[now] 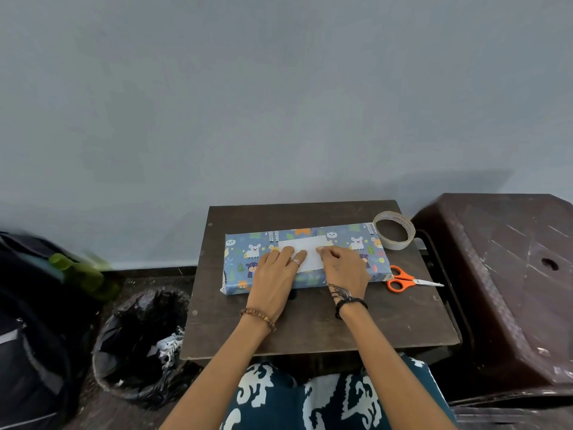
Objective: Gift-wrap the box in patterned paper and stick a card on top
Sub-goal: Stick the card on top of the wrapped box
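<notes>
Plain grey-blue wall behind; small dark wooden table (310, 324) pushed against it, matte and scuffed, seen from above

Far left on the floor: dark bag (34, 321), blurred, something green on it. Next, a bin (139, 346) lined with crinkled black plastic, paper scraps inside

On the table: the box (347, 240), flat and long, already fully covered in blue patterned paper with cartoon animals. Long axis runs left-right across the table, parallel to the wall. Paper looks smooth, slight sheen, end folds closed

Left hand (276, 274) lies flat on the box, fingers straight and pressed down, holding nothing, tips on the left edge of the card (310, 259). Card is plain white, rectangular, thin, centred on the box top, long axis matching the box

Right hand (344, 268) rests on the card's right edge, fingers bent at the tips; whether they pinch a strip of tape or merely press, cannot tell

Judgement: wrapping done, card being fixed. Card lies directly under and between both hands, so the next smoothing stroke would run outward along the long axis, each hand to its own side

Right of the box: tape roll (394, 230), clear with pale core, touching the box's far right corner. Orange-handled scissors (409, 279), closed, just beside the near right corner; right hand is the nearer. Far right, a dark brown scratched plastic stool (508, 274)
</notes>
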